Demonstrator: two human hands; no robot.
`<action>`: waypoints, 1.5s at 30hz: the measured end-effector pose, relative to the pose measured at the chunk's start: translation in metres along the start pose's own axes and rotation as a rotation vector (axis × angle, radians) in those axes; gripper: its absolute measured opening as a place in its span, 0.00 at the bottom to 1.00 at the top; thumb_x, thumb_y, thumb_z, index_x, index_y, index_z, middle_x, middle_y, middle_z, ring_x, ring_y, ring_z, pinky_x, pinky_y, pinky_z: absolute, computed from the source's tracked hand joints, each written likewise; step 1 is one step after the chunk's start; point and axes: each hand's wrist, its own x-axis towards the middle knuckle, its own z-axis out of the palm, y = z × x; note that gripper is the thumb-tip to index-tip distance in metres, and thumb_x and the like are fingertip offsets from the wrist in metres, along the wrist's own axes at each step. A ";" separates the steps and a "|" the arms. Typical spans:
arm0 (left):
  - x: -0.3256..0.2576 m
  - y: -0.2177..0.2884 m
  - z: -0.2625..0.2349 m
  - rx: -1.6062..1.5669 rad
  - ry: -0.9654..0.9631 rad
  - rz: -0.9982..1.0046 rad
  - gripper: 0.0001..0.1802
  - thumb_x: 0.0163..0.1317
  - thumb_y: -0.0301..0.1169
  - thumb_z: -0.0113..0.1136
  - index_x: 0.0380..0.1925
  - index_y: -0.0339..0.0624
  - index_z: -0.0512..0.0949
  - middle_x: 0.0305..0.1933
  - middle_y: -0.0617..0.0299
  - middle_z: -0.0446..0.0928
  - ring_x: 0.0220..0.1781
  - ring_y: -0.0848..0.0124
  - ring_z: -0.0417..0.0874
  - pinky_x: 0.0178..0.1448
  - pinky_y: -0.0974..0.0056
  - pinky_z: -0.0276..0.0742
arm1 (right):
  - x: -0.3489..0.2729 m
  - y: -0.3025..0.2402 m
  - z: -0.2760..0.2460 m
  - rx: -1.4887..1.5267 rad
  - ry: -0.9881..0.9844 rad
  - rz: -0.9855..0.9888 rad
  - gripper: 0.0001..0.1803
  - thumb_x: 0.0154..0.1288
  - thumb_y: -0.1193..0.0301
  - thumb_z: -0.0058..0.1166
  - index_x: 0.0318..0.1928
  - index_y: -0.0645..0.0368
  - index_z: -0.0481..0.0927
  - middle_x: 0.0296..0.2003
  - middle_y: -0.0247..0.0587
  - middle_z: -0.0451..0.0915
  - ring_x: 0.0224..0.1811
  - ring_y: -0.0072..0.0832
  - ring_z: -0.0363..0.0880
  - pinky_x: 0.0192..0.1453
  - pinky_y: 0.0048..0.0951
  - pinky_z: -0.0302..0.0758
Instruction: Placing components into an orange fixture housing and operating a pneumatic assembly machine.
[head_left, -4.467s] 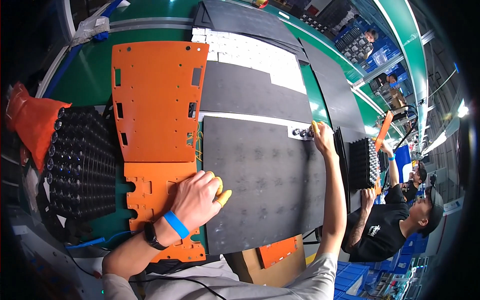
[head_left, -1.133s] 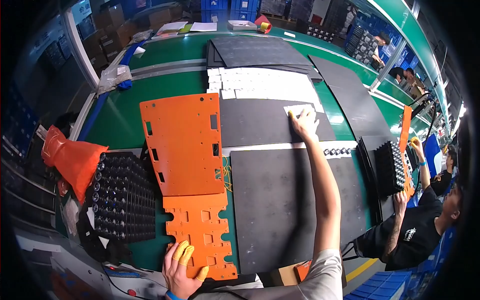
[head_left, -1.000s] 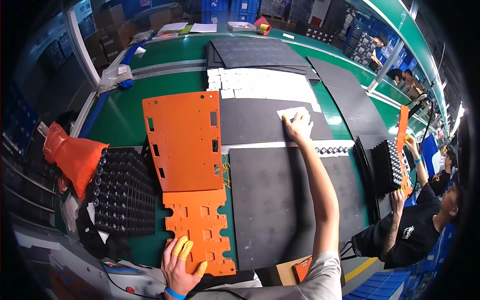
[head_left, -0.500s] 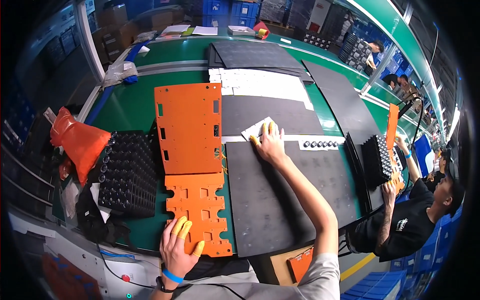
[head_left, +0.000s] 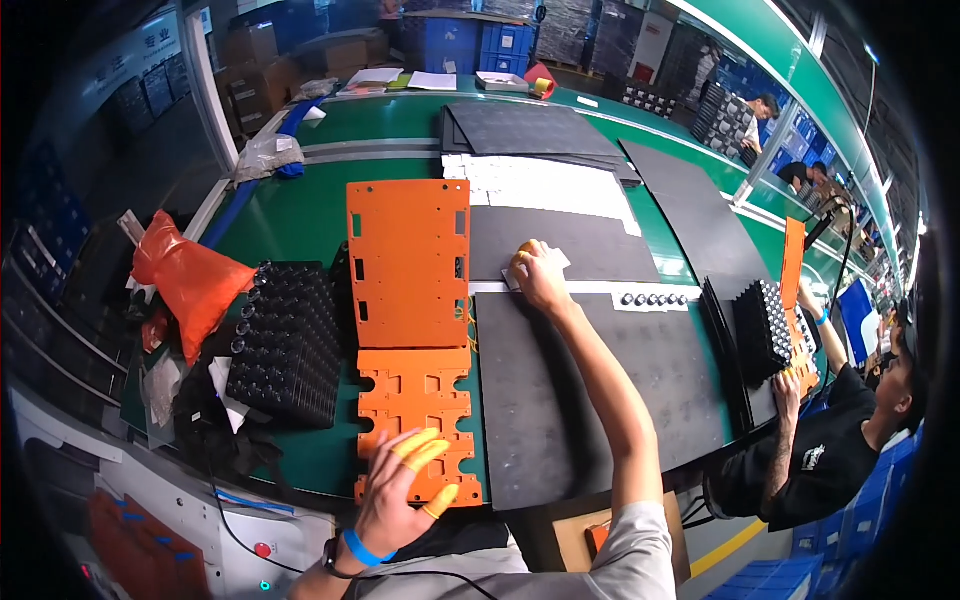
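Observation:
My right hand (head_left: 540, 277) reaches forward and presses a small white sheet (head_left: 556, 262) against the dark foam mat (head_left: 600, 245), close to the large orange plate (head_left: 408, 262). The fingers wear yellow finger cots and pinch the sheet. My left hand (head_left: 400, 495), with yellow finger cots and a blue wristband, rests spread on the near edge of the small orange slotted plate (head_left: 415, 405). A large black mat (head_left: 590, 390) lies under my right forearm.
A black tray of cylinders (head_left: 285, 345) sits to the left, with an orange bag (head_left: 190, 280) beyond it. White sheets (head_left: 545, 185) lie farther back. A row of small black parts (head_left: 655, 299) rests on a white strip. A person in black (head_left: 840, 450) works at the right.
My right hand has pulled back from the far white sheets toward the large orange plate, bringing a white sheet with it. My left hand stays on the small orange plate.

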 end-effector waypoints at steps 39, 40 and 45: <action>0.186 -0.075 0.174 -1.742 -0.135 -0.843 0.24 0.76 0.45 0.44 0.51 0.40 0.83 0.35 0.62 0.81 0.42 0.65 0.82 0.54 0.56 0.81 | 0.003 -0.044 -0.078 0.350 0.265 0.062 0.09 0.58 0.79 0.65 0.39 0.63 0.81 0.40 0.48 0.78 0.48 0.49 0.77 0.54 0.44 0.74; 0.183 -0.084 0.168 -1.714 -0.117 -0.858 0.24 0.75 0.44 0.43 0.51 0.38 0.82 0.38 0.59 0.83 0.44 0.62 0.84 0.56 0.55 0.81 | 0.001 -0.069 -0.091 0.471 0.215 0.045 0.09 0.59 0.78 0.66 0.39 0.63 0.81 0.40 0.48 0.78 0.48 0.47 0.77 0.54 0.43 0.74; 0.191 -0.058 0.148 -1.993 -0.088 -1.007 0.35 0.75 0.60 0.41 0.47 0.37 0.81 0.44 0.49 0.86 0.50 0.54 0.86 0.61 0.49 0.83 | -0.031 -0.098 -0.132 0.518 -0.244 -0.073 0.07 0.62 0.79 0.64 0.42 0.63 0.84 0.41 0.46 0.82 0.48 0.42 0.83 0.55 0.40 0.78</action>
